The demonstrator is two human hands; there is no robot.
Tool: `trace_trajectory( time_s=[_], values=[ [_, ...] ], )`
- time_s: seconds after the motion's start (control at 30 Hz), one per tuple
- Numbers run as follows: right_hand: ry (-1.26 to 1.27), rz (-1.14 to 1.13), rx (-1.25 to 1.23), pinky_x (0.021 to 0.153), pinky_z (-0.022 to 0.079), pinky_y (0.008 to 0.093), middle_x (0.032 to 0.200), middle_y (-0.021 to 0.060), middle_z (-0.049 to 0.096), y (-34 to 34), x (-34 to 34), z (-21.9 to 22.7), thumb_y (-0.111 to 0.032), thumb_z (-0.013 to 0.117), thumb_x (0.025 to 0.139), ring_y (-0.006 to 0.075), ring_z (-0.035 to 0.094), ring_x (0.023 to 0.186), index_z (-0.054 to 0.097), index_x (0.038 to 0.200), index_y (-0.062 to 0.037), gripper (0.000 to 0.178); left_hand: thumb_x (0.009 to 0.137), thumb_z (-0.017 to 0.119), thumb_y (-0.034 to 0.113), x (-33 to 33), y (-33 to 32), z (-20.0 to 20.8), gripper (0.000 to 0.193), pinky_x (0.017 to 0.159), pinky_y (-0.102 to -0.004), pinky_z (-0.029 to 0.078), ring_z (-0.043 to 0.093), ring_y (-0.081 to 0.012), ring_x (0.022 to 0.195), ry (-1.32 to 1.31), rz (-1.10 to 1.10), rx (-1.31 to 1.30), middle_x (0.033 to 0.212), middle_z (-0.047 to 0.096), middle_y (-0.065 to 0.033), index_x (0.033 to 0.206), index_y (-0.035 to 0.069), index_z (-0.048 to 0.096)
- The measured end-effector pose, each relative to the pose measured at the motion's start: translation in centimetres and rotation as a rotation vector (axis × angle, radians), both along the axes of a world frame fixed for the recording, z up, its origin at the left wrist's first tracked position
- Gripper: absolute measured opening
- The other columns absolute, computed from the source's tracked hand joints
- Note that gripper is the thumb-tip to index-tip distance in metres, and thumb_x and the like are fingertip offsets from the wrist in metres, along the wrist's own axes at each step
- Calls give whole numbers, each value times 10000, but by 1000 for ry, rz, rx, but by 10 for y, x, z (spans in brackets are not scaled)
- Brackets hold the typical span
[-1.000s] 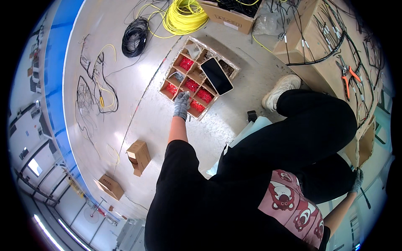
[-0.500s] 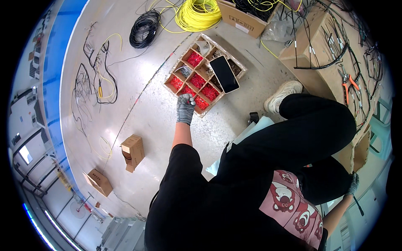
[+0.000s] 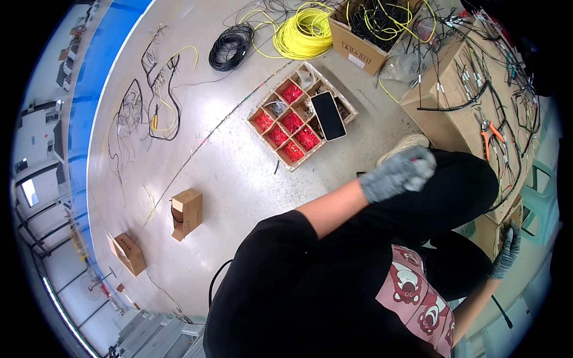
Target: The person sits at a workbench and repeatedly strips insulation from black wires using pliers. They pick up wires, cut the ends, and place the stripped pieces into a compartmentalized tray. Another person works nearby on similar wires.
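My left hand (image 3: 399, 174), in a grey glove, is raised over my bent knee. Its fingers are curled closed, with a speck of red at the fingertips that looks like a small red piece. At the far right, my gloved right hand (image 3: 507, 253) has its fingers stretched out beside the cardboard box's lower part (image 3: 496, 231); nothing shows in it. A divided cardboard tray (image 3: 279, 156) on the floor holds small red pieces (image 3: 292, 122) in several compartments. A black phone (image 3: 328, 116) lies across the tray's right side.
On the box at right lie a black wire harness (image 3: 456, 107) and orange-handled pliers (image 3: 489, 136). Coils of yellow cable (image 3: 303, 33) and black cable (image 3: 231, 48) lie at the back, beside an open carton (image 3: 358, 49). Small cartons (image 3: 188, 212) stand at left, and loose harnesses (image 3: 170, 101) lie farther back.
My left hand has left the tray and moved right, over my knee. My right hand has risen slightly, its fingers now stretched upward. The view has shifted a little.
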State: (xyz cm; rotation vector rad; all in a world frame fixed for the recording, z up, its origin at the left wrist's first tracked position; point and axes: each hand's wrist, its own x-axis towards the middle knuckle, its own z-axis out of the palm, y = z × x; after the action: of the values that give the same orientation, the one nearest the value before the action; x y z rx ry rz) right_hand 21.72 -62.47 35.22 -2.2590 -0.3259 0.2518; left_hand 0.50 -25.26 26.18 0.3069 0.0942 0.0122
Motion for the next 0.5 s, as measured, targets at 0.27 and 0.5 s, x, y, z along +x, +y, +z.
trace_trajectory(
  time_s=[0.27,0.5],
  values=[
    [-83,251,158,771,443,289,891,69,616,127,-103,49,-221,613,807,176,569,827,628,968,-45,239,830,601,270,55,-98,70,280,544,-190,420,455,-58,631,-192,-255,368,771,485,5,970,50,500],
    [151,-60,434,672,450,241,753,34,587,58,-111,31,-97,606,806,112,549,705,594,849,-36,76,803,640,295,72,-166,68,263,522,-175,361,436,-46,588,-9,-430,431,712,494,20,864,98,476]
  ],
)
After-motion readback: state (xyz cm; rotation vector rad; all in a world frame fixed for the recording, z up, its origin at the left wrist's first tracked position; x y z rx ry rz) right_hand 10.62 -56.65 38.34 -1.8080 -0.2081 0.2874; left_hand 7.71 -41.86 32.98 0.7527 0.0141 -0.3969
